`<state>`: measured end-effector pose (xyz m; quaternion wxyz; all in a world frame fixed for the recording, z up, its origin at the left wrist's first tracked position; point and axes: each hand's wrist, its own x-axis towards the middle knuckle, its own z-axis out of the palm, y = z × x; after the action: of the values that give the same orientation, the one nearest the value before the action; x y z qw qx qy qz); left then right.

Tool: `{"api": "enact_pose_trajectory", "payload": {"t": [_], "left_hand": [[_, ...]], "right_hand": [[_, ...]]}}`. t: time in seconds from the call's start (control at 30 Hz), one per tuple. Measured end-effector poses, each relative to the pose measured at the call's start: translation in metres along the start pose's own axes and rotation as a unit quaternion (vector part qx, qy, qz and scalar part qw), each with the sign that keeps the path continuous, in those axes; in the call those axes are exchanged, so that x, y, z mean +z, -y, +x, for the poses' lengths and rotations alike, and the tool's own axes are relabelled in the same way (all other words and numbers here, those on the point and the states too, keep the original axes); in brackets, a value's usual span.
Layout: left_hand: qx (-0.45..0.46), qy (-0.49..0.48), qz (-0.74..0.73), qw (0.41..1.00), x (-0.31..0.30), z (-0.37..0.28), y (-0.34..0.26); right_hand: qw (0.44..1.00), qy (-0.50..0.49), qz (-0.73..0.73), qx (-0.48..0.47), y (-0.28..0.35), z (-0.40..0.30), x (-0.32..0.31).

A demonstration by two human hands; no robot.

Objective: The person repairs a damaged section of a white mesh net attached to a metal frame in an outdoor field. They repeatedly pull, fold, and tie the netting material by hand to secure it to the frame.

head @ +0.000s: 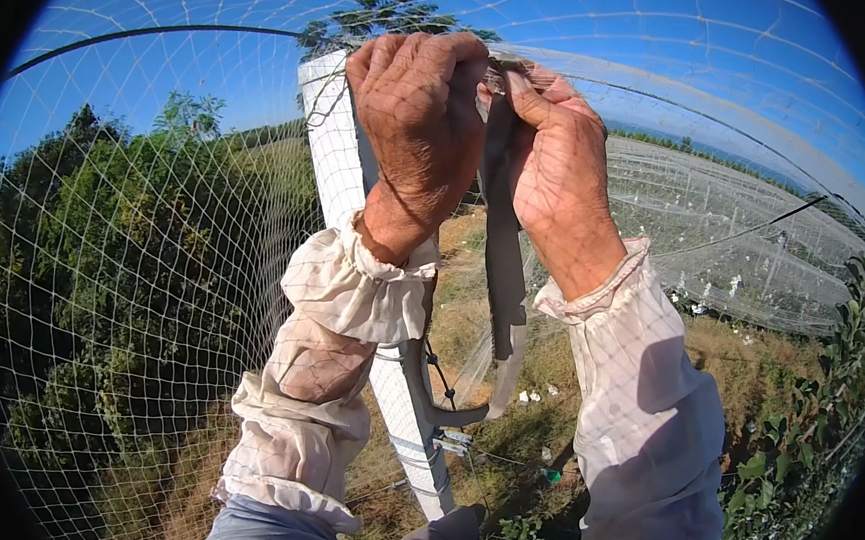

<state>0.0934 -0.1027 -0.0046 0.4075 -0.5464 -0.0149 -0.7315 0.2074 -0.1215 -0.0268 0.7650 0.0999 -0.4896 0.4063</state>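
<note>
My left hand [421, 113] is raised beside the top of a white square post [334, 149], fingers curled over gathered netting. My right hand [560, 156] pinches a grey-brown fabric strap [503, 227] and bunched net between thumb and fingers. The strap hangs down from between the hands, loops at the bottom and rises again behind my left forearm. Its upper end is hidden by the fingers. White mesh netting [141, 305] spreads around both hands and over the post. What exactly my left fingers hold is hidden behind the fist.
A dark cable [160, 31] arches at upper left; another dark line [746, 229] runs to the right. Metal clamps and wire [452, 443] wrap the post lower down. Dense trees [102, 278] stand at left, leafy branches [795, 395] at right. Dry grass covers the ground far below.
</note>
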Motion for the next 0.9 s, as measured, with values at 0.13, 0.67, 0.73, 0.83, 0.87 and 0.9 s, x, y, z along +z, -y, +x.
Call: {"api": "enact_pose_trajectory", "payload": {"t": [0.13,0.67,0.73,0.83,0.87,0.9], "left_hand": [[-0.009,-0.006,0.006,1.0,-0.004,-0.006,-0.009],[0.002,-0.038,0.005,0.999,0.006,-0.014,-0.019],[-0.021,-0.037,0.009,0.999,0.007,-0.014,-0.025],[-0.035,-0.032,0.025,0.999,0.011,-0.012,-0.029],[-0.038,-0.029,0.032,0.998,0.012,-0.012,-0.029],[-0.036,-0.032,0.038,0.998,0.013,-0.011,-0.031]], "right_hand": [[0.998,0.059,0.019,0.026,0.001,0.009,-0.013],[0.993,0.036,-0.103,-0.033,-0.001,0.007,-0.016],[0.982,0.056,-0.16,-0.079,-0.001,0.009,-0.02],[0.963,0.062,-0.225,-0.138,-0.003,0.01,-0.022],[0.956,0.059,-0.243,-0.156,-0.004,0.01,-0.021],[0.953,0.059,-0.252,-0.158,-0.003,0.009,-0.02]]}}
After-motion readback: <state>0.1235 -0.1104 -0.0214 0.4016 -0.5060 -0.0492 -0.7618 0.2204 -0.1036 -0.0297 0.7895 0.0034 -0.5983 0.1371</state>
